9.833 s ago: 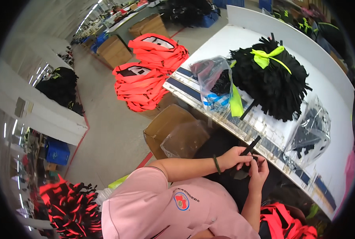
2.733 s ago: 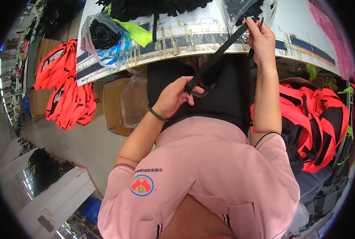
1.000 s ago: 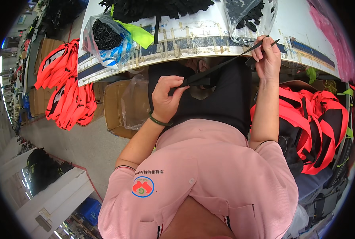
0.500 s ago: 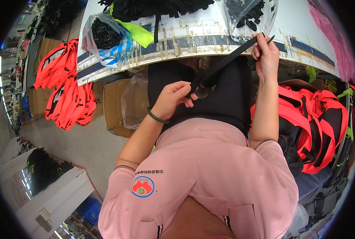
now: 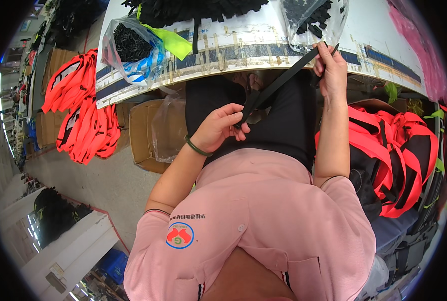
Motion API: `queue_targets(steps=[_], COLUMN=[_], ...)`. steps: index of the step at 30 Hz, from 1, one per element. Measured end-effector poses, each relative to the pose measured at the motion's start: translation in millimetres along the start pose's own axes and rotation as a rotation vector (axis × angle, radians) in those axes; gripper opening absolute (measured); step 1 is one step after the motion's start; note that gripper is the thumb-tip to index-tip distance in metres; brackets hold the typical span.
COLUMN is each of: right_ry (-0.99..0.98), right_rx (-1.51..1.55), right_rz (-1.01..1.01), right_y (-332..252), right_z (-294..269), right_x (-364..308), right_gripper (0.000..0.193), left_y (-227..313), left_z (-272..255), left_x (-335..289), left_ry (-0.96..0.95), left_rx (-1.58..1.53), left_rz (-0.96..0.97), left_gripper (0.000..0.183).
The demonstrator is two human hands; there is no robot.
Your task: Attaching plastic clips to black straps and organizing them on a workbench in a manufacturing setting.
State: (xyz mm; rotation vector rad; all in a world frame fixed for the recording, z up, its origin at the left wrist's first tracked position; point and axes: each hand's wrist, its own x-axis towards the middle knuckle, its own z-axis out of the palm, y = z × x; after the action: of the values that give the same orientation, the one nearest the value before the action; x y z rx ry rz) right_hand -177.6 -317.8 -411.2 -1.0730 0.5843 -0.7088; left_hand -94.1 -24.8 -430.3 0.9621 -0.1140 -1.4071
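At the upper centre of the frame, a flat, dark strap is pinched in the grip of both the left hand and the right hand. Straightening is apparently being done; next, even tension is probably required. Above, the white tabletop is covered with wrinkled tape.

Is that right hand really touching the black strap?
Touching: the head view shows the right hand pinching the upper part of the black strap, with no gap visible.
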Motion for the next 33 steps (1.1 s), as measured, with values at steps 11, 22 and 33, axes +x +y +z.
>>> queue_targets(steps=[11,22,33], right_ry=[0.001,0.044,-0.059], right_rx=[-0.022,-0.071,-0.364], right_rz=[-0.012,0.002,0.076], right_y=[4.3,6.7,31.2], right_z=[1.2,3.7,-3.1], right_x=[0.7,1.4,7.9], right_gripper=[0.015,0.016,0.014], left_y=[-2.9,-3.9,-35.9], left_z=[2.8,11.7,-15.0], left_x=[3.4,4.2,13.4], left_ry=[0.007,0.068,0.050], left_rx=[0.099,0.216,0.220], left_rz=[0.009,-0.051,-0.155], left_gripper=[0.013,0.010,0.011])
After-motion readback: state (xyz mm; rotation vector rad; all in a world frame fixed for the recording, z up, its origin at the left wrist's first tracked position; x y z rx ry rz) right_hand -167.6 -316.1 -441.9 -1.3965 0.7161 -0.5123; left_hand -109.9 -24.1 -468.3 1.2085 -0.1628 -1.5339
